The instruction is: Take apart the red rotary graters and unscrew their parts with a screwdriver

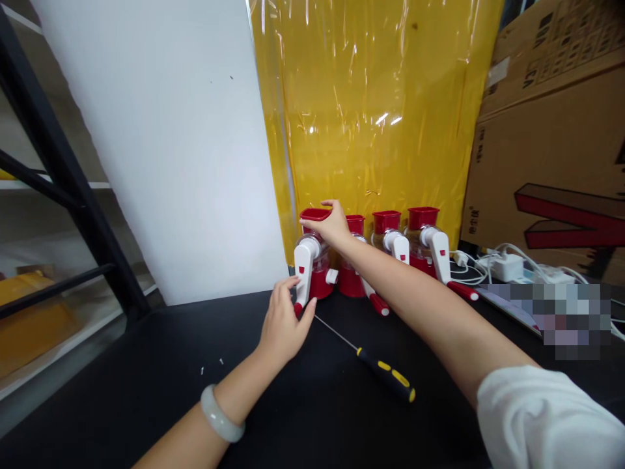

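Note:
At the left end of a row of red-and-white rotary graters stands the rotary grater (319, 283) that both hands are on. My right hand (334, 228) reaches across and grips its red hopper at the top, thumb in front and fingers at the back. Lower down, my left hand (286, 319) is closed loosely around the red grip of its white crank (304, 264), thumb and fingers on either side. A long screwdriver (385, 372) with a black and yellow handle lies on the black table (312, 423), its tip close to my left thumb.
More rotary graters (387, 234) stand to the right, cranks facing me. Two small screws (221, 361) lie left of my left hand. White cables and plugs (508, 266) are at the right, before a large cardboard box (551, 156). Behind hangs a yellow plastic curtain (371, 104).

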`<state>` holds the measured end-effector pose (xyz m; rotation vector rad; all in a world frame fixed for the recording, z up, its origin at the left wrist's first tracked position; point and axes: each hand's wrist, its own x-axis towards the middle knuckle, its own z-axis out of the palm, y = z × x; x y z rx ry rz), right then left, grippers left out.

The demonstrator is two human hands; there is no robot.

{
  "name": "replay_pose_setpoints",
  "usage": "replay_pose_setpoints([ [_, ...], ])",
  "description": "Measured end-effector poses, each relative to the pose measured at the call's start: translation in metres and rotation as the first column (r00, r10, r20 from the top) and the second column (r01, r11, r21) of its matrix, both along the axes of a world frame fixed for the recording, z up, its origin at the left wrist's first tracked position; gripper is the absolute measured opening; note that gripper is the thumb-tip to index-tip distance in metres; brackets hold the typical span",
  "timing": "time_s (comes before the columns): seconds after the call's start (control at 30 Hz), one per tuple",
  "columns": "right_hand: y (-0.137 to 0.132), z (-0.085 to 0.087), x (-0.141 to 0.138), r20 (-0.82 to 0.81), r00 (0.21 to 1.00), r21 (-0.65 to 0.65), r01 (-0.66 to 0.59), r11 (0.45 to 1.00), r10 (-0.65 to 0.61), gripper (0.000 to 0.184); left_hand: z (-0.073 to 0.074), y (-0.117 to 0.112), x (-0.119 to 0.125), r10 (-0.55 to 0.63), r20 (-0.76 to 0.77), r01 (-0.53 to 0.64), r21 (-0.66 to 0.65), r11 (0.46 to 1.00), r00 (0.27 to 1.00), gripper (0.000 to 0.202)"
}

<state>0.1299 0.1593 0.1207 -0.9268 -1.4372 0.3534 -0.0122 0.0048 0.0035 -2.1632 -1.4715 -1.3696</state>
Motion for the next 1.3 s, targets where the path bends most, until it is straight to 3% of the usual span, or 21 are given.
replay_pose_setpoints([
  [0.1,-0.026,0.006,-0.003,0.032,0.995,0.108,0.09,0.99,-0.094,0.074,0.011,0.0,-0.004,0.184,-0.031,-0.183,0.012,0.983,0.982,0.064],
  [0.2,-0.057,0.011,-0.011,0.134,0.986,0.209,0.074,0.975,-0.104,0.069,0.025,-0.001,-0.01,0.282,-0.071,-0.289,-0.111,0.951,0.957,0.079],
  [0.3,-0.083,0.014,-0.023,0.232,0.97,0.269,0.008,0.963,-0.073,0.069,0.036,-0.003,-0.013,0.26,0.014,-0.251,-0.212,0.945,0.966,0.087],
  [0.4,-0.1,0.016,-0.034,0.266,0.964,0.265,-0.043,0.963,-0.03,0.066,0.043,-0.005,-0.013,0.265,0.188,-0.226,-0.204,0.952,0.946,0.086],
  [0.57,-0.106,0.019,-0.038,0.295,0.955,0.188,-0.072,0.979,0.013,0.069,0.052,-0.006,-0.017,0.263,0.319,-0.222,-0.159,0.962,0.91,0.075],
  [0.7,-0.109,0.016,-0.024,0.382,0.915,0.167,-0.204,0.965,0.128,0.072,0.054,0.0,-0.028,0.216,0.348,-0.174,-0.147,0.974,0.912,0.073],
  [0.77,-0.12,0.007,-0.007,0.455,0.879,0.196,-0.252,0.948,0.139,0.071,0.055,0.004,-0.035,0.185,0.357,-0.143,-0.138,0.98,0.916,0.071],
  [0.87,-0.152,-0.02,0.028,0.599,0.796,0.175,-0.234,0.956,0.085,0.051,0.056,0.009,-0.045,0.153,0.363,-0.109,-0.138,0.984,0.919,0.069],
  [0.93,-0.176,-0.045,0.053,0.758,0.644,0.051,-0.22,0.974,0.106,0.035,0.057,0.012,-0.05,0.143,0.377,-0.096,-0.141,0.985,0.915,0.067],
  [1.03,-0.203,-0.084,0.087,0.927,0.359,-0.054,-0.151,0.987,0.106,0.032,0.057,0.015,-0.055,0.127,0.403,-0.065,-0.163,0.984,0.906,0.065],
  [1.1,-0.208,-0.103,0.104,0.961,0.259,-0.074,-0.094,0.993,0.096,0.031,0.057,0.016,-0.056,0.114,0.406,-0.041,-0.184,0.982,0.906,0.064],
  [1.17,-0.205,-0.112,0.119,0.958,0.24,-0.15,-0.057,0.987,0.159,0.029,0.057,0.015,-0.055,0.09,0.399,-0.012,-0.194,0.981,0.913,0.065],
  [1.3,-0.191,-0.111,0.145,0.879,0.331,-0.355,-0.029,0.934,0.344,0.024,0.058,0.01,-0.048,0.025,0.386,0.059,-0.206,0.977,0.922,0.063],
])
